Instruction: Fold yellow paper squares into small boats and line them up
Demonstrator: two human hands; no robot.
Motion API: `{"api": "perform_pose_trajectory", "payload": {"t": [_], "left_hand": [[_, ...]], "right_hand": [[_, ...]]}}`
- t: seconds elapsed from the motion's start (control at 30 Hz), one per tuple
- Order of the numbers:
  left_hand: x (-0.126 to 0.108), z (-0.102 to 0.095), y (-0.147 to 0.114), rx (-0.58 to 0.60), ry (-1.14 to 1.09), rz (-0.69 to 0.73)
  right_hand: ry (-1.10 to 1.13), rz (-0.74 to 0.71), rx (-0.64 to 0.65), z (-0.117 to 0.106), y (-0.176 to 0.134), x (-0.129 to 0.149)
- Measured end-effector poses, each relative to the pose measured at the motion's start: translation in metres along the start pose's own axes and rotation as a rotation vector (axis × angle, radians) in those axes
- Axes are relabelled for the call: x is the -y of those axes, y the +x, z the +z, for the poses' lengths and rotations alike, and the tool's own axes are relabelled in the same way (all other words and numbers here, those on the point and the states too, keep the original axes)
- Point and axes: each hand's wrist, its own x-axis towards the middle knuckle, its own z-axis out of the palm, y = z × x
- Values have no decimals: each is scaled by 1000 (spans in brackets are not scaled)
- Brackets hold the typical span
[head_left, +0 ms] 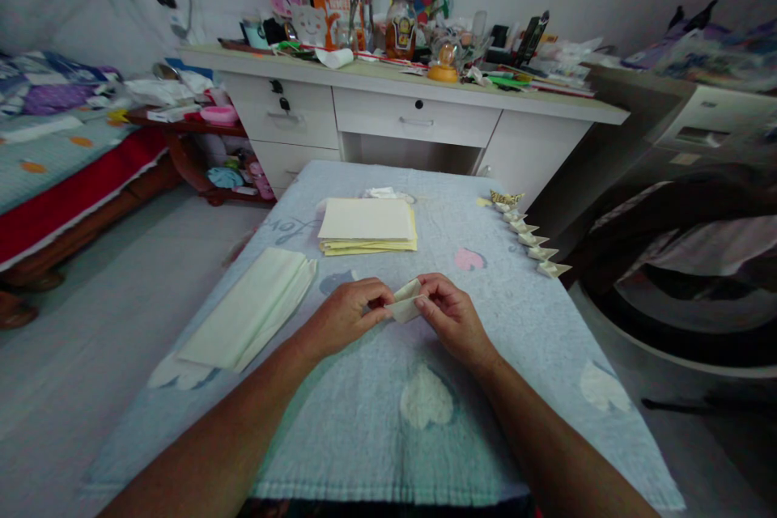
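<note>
Over the middle of the cloth-covered table (pixel 364 429), a small folded piece of cream paper (pixel 405 309) is pinched between my two hands. My left hand (pixel 354 309) grips its left corner with thumb and fingertips. On the opposite side, my right hand (pixel 452 314) holds the right end the same way. The paper's upper edges are parted, showing a hollow between them. Beyond my hands lies a stack of cream and yellow paper sheets (pixel 367 220). A pile of long, pale folded paper (pixel 246 312) rests to the left of my left hand.
Along the table's right edge stands a row of several small pointed folded-paper pieces (pixel 534 241), with a patterned one (pixel 507 198) at the far end. A white desk (pixel 418 101) crowded with jars and packets is behind. A washing machine (pixel 698 129) stands right, a bed (pixel 66 170) left.
</note>
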Motion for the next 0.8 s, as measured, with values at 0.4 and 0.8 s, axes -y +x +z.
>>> {"api": "perform_pose_trajectory", "payload": {"t": [0.4,0.8], "left_hand": [[1,5,0,-30,-137,-70],[-5,13,0,-59,-271,-130]], "right_hand": [[120,76,-63,1,1,-5],[398,273,-109,2,5,-13]]}}
